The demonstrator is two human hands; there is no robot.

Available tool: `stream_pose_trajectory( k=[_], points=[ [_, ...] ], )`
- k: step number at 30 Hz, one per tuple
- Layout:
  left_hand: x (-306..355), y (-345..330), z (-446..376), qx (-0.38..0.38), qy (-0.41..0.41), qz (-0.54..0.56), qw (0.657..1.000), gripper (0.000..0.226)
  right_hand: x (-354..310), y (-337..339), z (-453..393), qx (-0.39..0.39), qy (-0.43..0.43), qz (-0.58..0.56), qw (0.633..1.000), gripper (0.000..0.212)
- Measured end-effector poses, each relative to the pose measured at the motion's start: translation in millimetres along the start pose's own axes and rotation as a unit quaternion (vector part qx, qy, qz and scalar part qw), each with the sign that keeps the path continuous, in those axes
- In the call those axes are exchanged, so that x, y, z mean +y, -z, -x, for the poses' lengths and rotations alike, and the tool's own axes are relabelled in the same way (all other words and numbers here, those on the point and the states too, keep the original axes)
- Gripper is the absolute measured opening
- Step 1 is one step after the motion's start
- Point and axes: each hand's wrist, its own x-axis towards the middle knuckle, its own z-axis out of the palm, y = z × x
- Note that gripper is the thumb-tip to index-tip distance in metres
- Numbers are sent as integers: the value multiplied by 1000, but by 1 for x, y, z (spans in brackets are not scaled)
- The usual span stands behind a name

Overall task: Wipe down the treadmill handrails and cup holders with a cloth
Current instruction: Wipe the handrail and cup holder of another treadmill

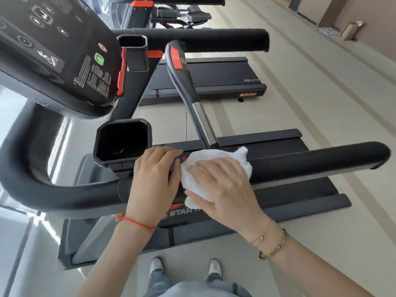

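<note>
A black padded handrail point(310, 159) runs across the middle of the view, from the curved front bar at the left to its free end at the right. My right hand point(222, 187) presses a white cloth point(216, 161) onto the rail with straight fingers. My left hand point(153, 179) grips the rail just left of the cloth, fingers curled over its top. A black cup holder point(123, 140) sits just beyond my left hand. A second cup holder point(134, 51) and the far handrail point(214, 39) lie farther back.
The console point(53, 50) with its buttons hangs at the upper left. A slanted inner grip bar point(192, 93) with a red panel and a chrome section crosses between the two rails. The belt deck point(300, 189) lies below. A second treadmill point(214, 78) stands behind.
</note>
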Motion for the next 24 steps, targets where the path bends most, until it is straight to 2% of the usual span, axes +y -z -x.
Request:
stream_pose_trajectory(
  k=[4,8,11,15,19,21,24],
  points=[
    [29,-22,-2,-9,4,2,1000,22,58,22,20,25,-24,11,999,30],
    [58,-44,-5,-18,-2,10,1000,21,122,50,45,47,-92,50,993,29],
    [77,-57,-5,-14,-4,3,1000,20,134,56,43,58,-130,86,986,31],
    [93,-72,-10,-13,-7,-2,1000,21,120,43,34,37,-68,49,996,34],
    [109,-85,-15,-20,-9,-2,1000,22,142,47,45,39,23,-4,999,33],
    [119,-92,-18,-26,-7,-3,1000,23,159,54,53,46,25,1,999,32],
    [133,-102,-23,-31,-12,2,999,24,194,67,65,64,-30,25,997,32]
  ],
)
